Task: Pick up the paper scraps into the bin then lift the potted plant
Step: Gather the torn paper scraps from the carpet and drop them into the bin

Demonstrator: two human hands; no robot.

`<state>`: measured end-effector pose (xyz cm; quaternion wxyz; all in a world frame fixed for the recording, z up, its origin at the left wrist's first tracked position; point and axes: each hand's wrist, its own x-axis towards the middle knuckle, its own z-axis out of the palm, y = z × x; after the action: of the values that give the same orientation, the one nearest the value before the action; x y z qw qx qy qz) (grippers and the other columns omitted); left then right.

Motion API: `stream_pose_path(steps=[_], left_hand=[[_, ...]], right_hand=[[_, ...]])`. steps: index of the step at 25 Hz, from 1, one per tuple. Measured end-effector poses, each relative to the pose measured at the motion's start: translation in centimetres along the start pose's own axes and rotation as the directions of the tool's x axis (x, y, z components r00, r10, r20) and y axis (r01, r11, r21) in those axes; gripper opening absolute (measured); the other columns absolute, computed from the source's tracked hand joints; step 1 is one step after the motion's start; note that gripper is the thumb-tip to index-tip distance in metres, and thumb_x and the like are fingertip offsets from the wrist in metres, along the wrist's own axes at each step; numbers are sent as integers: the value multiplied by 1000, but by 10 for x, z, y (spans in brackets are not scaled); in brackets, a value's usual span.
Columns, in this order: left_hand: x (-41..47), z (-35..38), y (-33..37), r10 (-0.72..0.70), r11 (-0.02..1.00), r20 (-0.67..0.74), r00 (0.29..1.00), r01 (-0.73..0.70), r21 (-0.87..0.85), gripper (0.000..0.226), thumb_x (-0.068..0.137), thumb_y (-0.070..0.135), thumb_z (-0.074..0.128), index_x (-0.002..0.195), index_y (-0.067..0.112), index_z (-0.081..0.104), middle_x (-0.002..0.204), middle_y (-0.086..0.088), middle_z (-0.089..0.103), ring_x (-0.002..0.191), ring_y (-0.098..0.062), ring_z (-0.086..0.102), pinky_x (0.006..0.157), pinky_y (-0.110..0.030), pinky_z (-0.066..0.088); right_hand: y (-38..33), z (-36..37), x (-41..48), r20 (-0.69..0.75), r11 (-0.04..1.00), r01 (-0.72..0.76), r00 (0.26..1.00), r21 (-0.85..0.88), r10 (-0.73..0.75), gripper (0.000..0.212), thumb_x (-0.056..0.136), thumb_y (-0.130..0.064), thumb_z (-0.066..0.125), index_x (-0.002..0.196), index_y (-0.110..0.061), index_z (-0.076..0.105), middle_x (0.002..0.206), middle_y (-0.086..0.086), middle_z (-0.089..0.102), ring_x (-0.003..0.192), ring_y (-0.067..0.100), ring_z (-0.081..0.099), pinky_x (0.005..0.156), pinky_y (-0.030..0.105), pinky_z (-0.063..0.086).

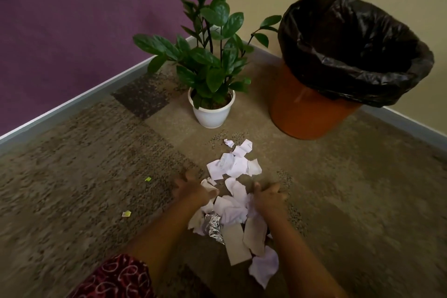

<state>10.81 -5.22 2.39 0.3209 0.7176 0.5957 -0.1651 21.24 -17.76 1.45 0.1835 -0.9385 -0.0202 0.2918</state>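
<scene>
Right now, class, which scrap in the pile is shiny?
The crumpled silver foil beside the left forearm; the other scraps are matte white or brown paper.

a single wide-angle view from the person's head looks forward and down at the carpet (72,189), close above the paper scraps (235,167), facing the potted plant (211,111) and bin (312,113) farther off.
</scene>
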Motion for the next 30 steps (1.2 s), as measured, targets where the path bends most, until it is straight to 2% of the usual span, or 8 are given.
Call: stream_pose_path(steps=[5, 7, 9, 12, 16, 19, 26, 30], left_hand=[[11, -1, 8, 59, 924, 49, 997, -36, -380, 46, 77, 21, 77, 115, 3, 58, 121, -14, 59, 106, -29, 62, 83, -39, 56], [11, -5, 11, 127, 858, -23, 992, -121, -500, 29, 81, 19, 73, 102, 4, 61, 106, -10, 63, 101, -26, 62, 84, -31, 50], [11, -10, 14, 164, 835, -137, 977, -211, -509, 27, 86, 14, 65, 110, 4, 60, 114, -14, 63, 107, -29, 61, 82, -27, 44], [11, -15, 12, 233, 859, -319, 919, -348, -376, 22, 88, 10, 57, 109, 3, 64, 120, -17, 60, 110, -29, 57, 87, -28, 41], [7, -18, 15, 305, 853, -373, 876, -426, -302, 21, 90, 9, 54, 107, 4, 66, 118, -16, 60, 110, -29, 56, 88, -29, 42], [3, -16, 19, 364, 843, -377, 851, -474, -256, 19, 91, 10, 55, 104, 6, 67, 115, -14, 62, 111, -28, 55, 90, -31, 43], [0, -12, 19, 464, 823, -335, 820, -539, -180, 15, 91, 14, 56, 103, 11, 65, 112, -13, 59, 100, -29, 60, 85, -37, 51], [-3, -10, 22, 513, 802, -355, 782, -584, -128, 16, 90, 12, 56, 102, 7, 64, 111, -17, 60, 99, -35, 63, 85, -45, 52]], right_hand=[[-30, 7, 2, 61, 891, 184, 971, 415, -229, 47, 97, -31, 48, 125, 6, 47, 118, 20, 54, 109, 28, 56, 90, 36, 48], [-31, -1, -6, -84, 856, 423, 905, 298, -418, 41, 97, -35, 47, 124, -3, 49, 122, 14, 52, 110, 27, 54, 88, 34, 45], [-19, -7, -14, -192, 706, 708, 690, -24, -698, 40, 96, -39, 45, 126, -13, 50, 126, 10, 51, 114, 26, 51, 94, 37, 44], [12, -1, -24, 58, 203, 902, 242, -381, -968, 47, 93, -50, 38, 132, -26, 48, 137, 10, 52, 127, 32, 50, 101, 50, 45], [48, 28, -19, 517, -393, 837, -159, -382, -841, 50, 92, -61, 32, 138, -45, 40, 152, 0, 37, 141, 32, 33, 107, 65, 28], [45, 36, -10, 563, -440, 790, -148, -427, -813, 47, 90, -60, 40, 135, -49, 43, 154, -6, 34, 141, 32, 31, 103, 67, 33], [1, -1, 14, 329, 140, 760, 429, -634, -841, 56, 96, -50, 37, 147, -44, 16, 162, -1, 3, 148, 37, 2, 109, 70, 5], [24, -21, 10, 411, -127, 802, 157, -584, -898, 44, 90, -55, 39, 128, -40, 55, 143, 4, 51, 132, 29, 47, 102, 60, 38]])
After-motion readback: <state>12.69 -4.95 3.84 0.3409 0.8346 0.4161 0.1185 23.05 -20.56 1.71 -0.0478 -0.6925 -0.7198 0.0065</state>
